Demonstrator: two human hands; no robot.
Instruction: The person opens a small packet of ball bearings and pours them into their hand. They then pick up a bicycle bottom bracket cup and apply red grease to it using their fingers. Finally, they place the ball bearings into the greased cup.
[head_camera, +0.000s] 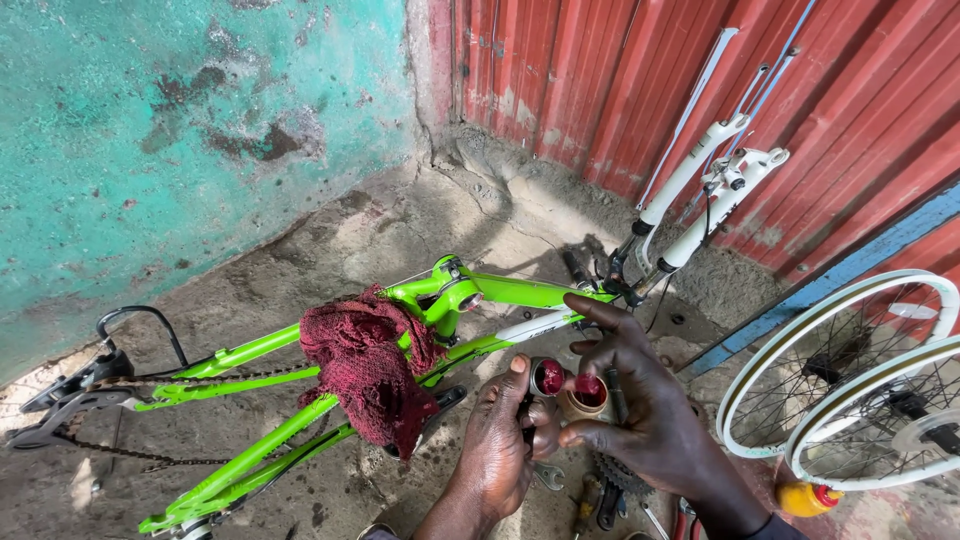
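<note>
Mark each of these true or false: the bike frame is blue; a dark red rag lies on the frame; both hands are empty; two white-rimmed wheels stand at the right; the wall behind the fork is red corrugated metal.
1. The bike frame is blue. False: it is bright green.
2. A dark red rag lies on the frame. True.
3. Both hands are empty. False: the left hand holds a small cylindrical part with red grease, and the right hand holds a small tub of red grease.
4. Two white-rimmed wheels stand at the right. True.
5. The wall behind the white fork is red corrugated metal. True.
</note>
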